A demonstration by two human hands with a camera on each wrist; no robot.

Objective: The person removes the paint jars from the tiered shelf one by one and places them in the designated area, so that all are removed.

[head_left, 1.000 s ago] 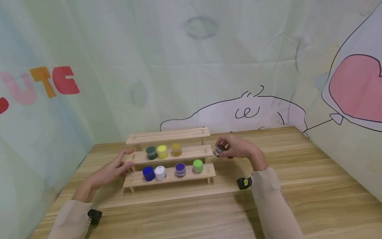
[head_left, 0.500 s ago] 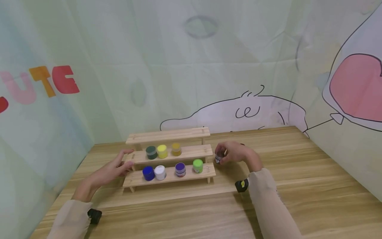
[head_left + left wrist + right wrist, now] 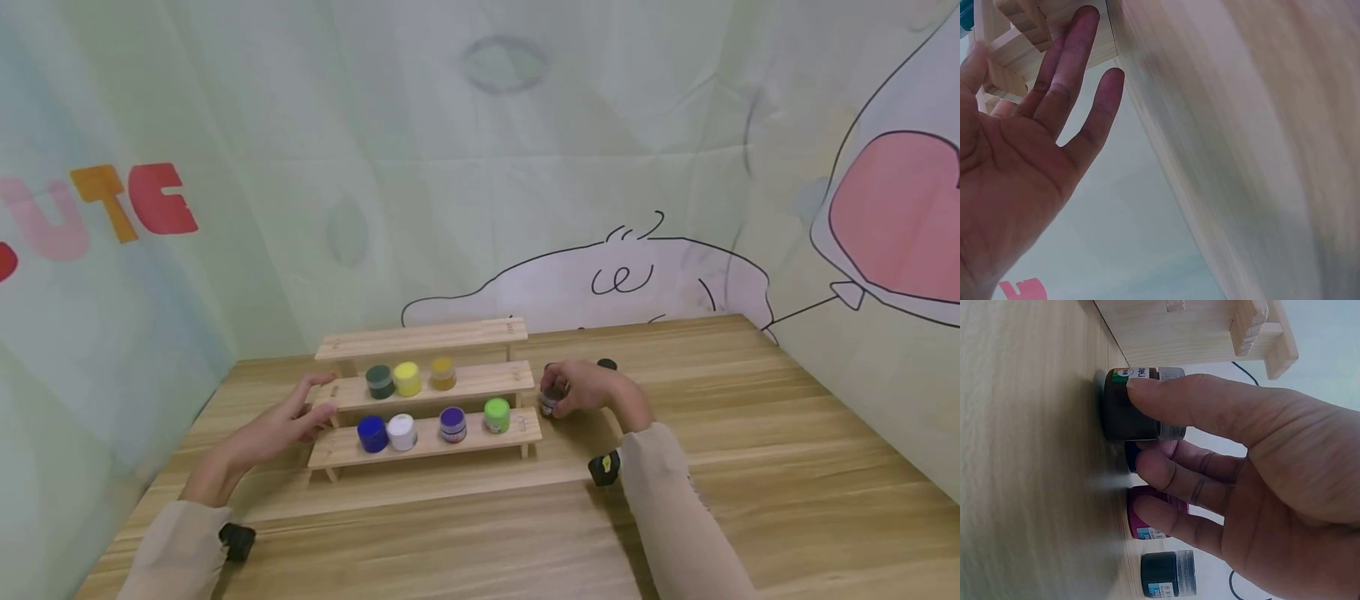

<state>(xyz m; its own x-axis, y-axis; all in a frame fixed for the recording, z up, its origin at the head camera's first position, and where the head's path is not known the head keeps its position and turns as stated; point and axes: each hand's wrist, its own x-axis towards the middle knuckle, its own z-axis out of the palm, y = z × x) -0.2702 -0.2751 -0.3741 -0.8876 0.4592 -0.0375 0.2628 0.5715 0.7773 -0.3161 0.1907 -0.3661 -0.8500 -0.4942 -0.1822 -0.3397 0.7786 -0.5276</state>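
Note:
A three-tier wooden rack [image 3: 420, 446] stands on the table. My right hand [image 3: 588, 387] is just right of it and pinches a dark paint jar [image 3: 551, 400] with a clear lid. In the right wrist view, thumb and fingers are on this dark jar [image 3: 1129, 412], upright with its base at or very near the tabletop. My left hand [image 3: 281, 425] is at the rack's left end, with fingers extended beside the shelf ends. In the left wrist view, the left hand [image 3: 1016, 181] holds nothing; whether its fingertips touch the wood is unclear.
The front shelf bears blue [image 3: 372, 434], white [image 3: 402, 432], purple [image 3: 453, 424] and light green [image 3: 497, 415] jars. Dark green [image 3: 380, 382], yellow [image 3: 407, 378] and ochre [image 3: 443, 374] jars stand on the middle shelf. Beyond my right hand are a magenta jar [image 3: 1138, 515] and a black jar [image 3: 1159, 575].
My right hand has lowered the dark jar toward the tabletop beside the rack. A black lid behind that hand has come into view. The left hand stays in place.

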